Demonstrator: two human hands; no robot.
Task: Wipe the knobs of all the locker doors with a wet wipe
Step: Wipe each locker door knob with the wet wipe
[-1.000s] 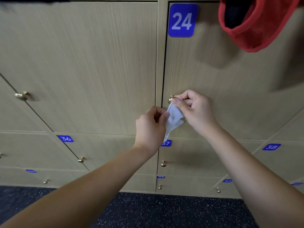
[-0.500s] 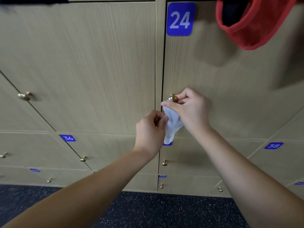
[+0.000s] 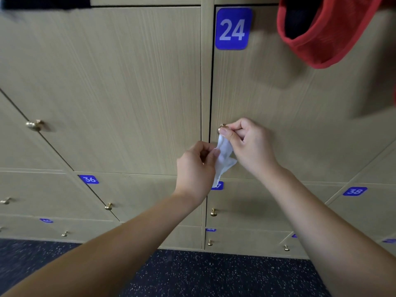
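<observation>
Right hand pinches wet wipe on locker 24's knob at door edge; left hand pinches wipe's lower part.

Both hands crowd the brass knob of door 24: the right hand covers it from the right, the left hand sits just below-left, and the wet wipe hangs between them. A red mesh bag overhangs the door's upper right. The door face left of the seam is bare up to the far knob
</observation>
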